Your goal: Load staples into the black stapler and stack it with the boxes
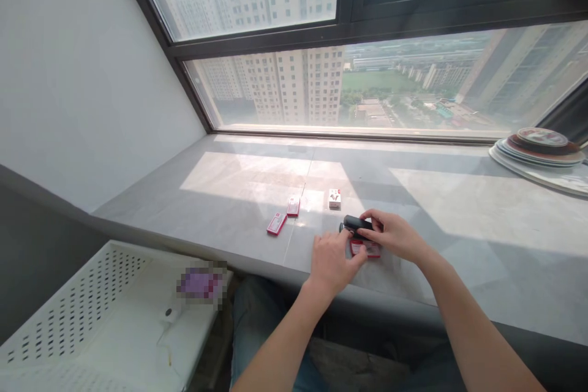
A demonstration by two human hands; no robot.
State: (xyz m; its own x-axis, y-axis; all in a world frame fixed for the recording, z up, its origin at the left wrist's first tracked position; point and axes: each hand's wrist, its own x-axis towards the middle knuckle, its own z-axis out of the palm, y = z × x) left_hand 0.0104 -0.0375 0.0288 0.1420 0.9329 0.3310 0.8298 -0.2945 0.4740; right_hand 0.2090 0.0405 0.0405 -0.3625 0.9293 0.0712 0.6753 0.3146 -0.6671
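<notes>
A black stapler [359, 224] with a silver part at its left end is held low over the near part of the grey stone sill. My right hand [399, 234] grips its right end between thumb and fingers. Curled at the stapler's left end is my left hand [331, 262], its index fingertip on the silver part and its thumb reaching over a red-and-white box [373, 249] below. Fingers hide part of both stapler and box. To the left lie two more flat red-and-white boxes [276, 223], corners nearly touching. A small white box [335, 198] stands behind my hands.
The grey sill [229, 202] runs along a dark-framed window. Several stacked round discs [539, 156] lie at the far right. Below left, a white perforated basket [110, 294] contains a white device with a cord [169, 314] and a blurred purple item [199, 283].
</notes>
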